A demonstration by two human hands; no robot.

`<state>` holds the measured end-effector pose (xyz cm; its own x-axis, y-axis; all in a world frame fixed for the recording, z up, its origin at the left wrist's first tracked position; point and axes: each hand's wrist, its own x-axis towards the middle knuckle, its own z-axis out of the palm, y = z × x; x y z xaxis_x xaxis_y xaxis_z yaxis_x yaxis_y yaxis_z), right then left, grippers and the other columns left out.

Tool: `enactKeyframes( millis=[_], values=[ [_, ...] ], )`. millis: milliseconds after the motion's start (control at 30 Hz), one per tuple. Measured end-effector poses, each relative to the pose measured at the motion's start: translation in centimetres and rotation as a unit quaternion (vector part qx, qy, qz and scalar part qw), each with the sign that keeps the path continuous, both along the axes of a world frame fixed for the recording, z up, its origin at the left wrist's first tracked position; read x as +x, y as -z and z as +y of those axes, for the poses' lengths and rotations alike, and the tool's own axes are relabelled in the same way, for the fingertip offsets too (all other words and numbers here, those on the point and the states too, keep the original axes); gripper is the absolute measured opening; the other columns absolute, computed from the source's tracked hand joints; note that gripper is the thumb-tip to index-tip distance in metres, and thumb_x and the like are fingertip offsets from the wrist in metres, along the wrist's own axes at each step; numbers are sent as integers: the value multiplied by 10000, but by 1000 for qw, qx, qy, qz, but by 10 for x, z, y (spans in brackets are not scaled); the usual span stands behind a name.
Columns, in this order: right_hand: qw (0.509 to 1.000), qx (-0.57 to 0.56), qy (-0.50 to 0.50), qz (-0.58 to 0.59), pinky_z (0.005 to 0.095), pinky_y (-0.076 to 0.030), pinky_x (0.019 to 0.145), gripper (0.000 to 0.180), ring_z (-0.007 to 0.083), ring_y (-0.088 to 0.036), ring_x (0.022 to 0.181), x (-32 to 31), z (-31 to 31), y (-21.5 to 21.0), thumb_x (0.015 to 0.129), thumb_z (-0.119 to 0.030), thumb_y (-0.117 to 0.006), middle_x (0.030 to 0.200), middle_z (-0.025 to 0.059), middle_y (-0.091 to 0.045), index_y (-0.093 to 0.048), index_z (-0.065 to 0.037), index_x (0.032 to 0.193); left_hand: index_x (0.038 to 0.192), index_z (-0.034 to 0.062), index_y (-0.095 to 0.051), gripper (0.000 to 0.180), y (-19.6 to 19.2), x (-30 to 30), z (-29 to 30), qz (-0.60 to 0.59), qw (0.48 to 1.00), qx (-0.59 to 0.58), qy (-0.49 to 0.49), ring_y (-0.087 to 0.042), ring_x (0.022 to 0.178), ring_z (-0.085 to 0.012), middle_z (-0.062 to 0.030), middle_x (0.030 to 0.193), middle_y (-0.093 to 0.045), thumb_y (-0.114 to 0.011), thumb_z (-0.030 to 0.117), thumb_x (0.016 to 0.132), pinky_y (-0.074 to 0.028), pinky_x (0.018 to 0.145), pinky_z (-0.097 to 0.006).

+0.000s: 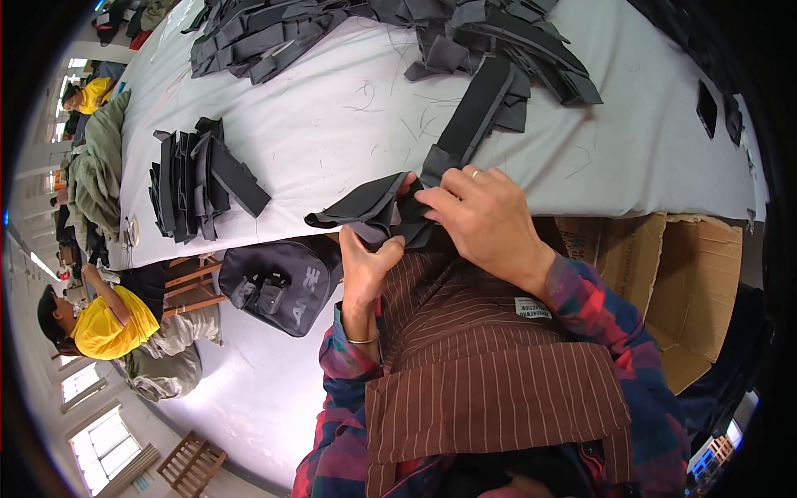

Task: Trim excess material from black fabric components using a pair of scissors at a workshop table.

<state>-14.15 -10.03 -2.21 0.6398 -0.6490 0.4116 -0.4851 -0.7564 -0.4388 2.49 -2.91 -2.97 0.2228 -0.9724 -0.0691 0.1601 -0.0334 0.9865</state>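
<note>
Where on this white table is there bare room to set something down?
Between the left stack of dark strips and the long strip by your right hand, and between the far right pile and the flat black object, the white table is mostly bare. Crowded: the piled far side and around your left hand.

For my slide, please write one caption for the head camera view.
The left hand and right hand hold folded dark-grey fabric at the edge of a white-covered table.

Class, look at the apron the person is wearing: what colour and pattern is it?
Brown apron with thin, pale stripes; best seen in the head view.
</note>
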Motion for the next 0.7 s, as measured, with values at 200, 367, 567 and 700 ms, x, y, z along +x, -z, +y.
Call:
enactKeyframes(
  millis=[200,367,567,700],
  values=[
    [999,-46,-14,21,341,-398,599,137,205,-539,721,12,1,6,740,-113,-608,756,31,-502,-639,-88,871,1167,-89,-561,531,7,1,7,-4,999,27,-26,-554,1058,-152,-114,1176,-624,-547,-51,637,-376,974,-265],
    [997,-56,-11,46,335,-408,591,119,205,-544,729,17,3,5,731,-100,-572,762,44,-506,-621,-65,834,1166,-85,-564,532,-3,-4,5,-21,1000,-1,-9,-554,1064,-158,-112,1175,-626,-545,-58,636,-369,984,-266],
    [999,-9,-14,29,355,-448,616,117,228,-559,734,18,2,14,726,-95,-592,760,54,-516,-619,-52,832,1152,-90,-572,504,-5,-5,4,-1,1000,5,-13,-562,1050,-157,-109,1168,-630,-546,-57,650,-378,976,-265],
    [994,105,-16,-30,380,-467,641,121,270,-587,728,16,2,15,786,-119,-640,771,88,-561,-639,-55,889,1151,-97,-567,484,6,0,9,-7,999,27,-29,-574,1020,-159,-114,1142,-629,-551,-48,670,-401,954,-270]
  ],
)
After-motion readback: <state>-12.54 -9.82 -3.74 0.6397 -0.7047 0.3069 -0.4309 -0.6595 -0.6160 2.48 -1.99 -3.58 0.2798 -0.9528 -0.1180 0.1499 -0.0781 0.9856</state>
